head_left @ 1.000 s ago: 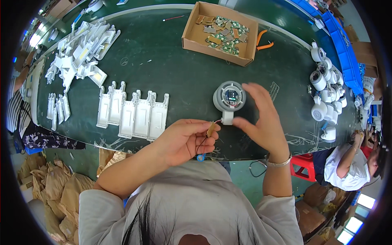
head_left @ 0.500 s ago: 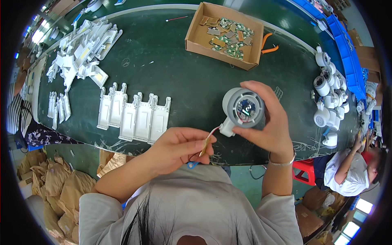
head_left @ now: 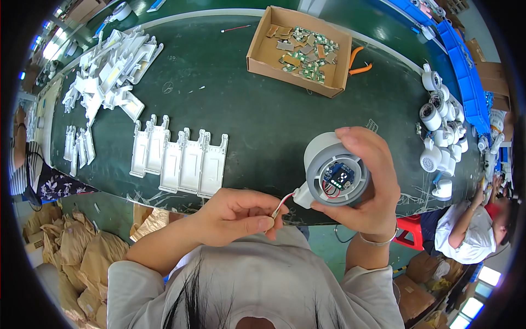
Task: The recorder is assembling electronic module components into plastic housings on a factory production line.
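My right hand (head_left: 378,192) is wrapped round a white round motor housing (head_left: 335,176) with a grey rim, like the head of a small handheld fan. Its open face is turned up and shows a blue circuit board with a lit display and red wires. A short white neck (head_left: 302,195) sticks out at its lower left. From that neck, thin red and white wires (head_left: 286,197) run to my left hand (head_left: 238,216). The left fingers pinch a small brownish strip (head_left: 276,211) at the wires' end, mostly hidden by the fingertips.
Several white shell parts (head_left: 181,159) lie lined up on the green table (head_left: 219,98), with a heap of white parts (head_left: 112,71) beyond. A cardboard box (head_left: 257,60) of small circuit boards stands beside orange-handled pliers (head_left: 360,70). White housings (head_left: 438,120) crowd the right edge; a co-worker (head_left: 466,233) sits there.
My right hand has brought the housing a little nearer and tilted it, so the lit board shows more plainly. My left hand has lowered slightly, still pinching the strip.
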### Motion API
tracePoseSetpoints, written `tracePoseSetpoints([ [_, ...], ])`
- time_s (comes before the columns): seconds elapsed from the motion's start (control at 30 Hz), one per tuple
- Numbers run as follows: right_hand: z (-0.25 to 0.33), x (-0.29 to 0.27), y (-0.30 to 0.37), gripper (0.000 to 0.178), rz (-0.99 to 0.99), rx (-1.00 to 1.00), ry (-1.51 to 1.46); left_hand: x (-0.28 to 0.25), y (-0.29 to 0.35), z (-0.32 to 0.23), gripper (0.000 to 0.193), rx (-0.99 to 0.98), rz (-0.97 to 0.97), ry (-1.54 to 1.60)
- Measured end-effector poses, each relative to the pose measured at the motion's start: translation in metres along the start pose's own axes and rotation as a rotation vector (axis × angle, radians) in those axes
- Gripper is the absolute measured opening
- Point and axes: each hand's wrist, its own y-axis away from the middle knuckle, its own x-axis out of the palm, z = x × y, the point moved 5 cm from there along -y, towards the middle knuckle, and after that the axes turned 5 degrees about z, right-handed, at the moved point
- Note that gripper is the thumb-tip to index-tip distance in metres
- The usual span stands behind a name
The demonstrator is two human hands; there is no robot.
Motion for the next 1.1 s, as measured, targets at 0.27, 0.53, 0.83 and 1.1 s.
tracePoseSetpoints([
  [0.27, -0.001, 0.001, 0.001, 0.064, 0.026, 0.034, -0.02, 0.003, -0.001, -0.002, 0.027, -0.012, -0.032, -0.086],
  [0.53, 0.0, 0.001, 0.001, 0.065, 0.024, 0.033, -0.002, -0.002, -0.001, 0.0, 0.027, -0.037, -0.063, -0.053],
  [0.83, 0.008, 0.001, -0.001, 0.066, 0.032, 0.024, -0.004, 0.0, 0.005, -0.001, 0.033, -0.024, -0.004, -0.066],
  [1.1, 0.032, -0.013, 0.004, 0.078, -0.176, 0.023, 0.061, 0.005, 0.015, -0.014, 0.039, 0.287, -0.132, -0.956],
])
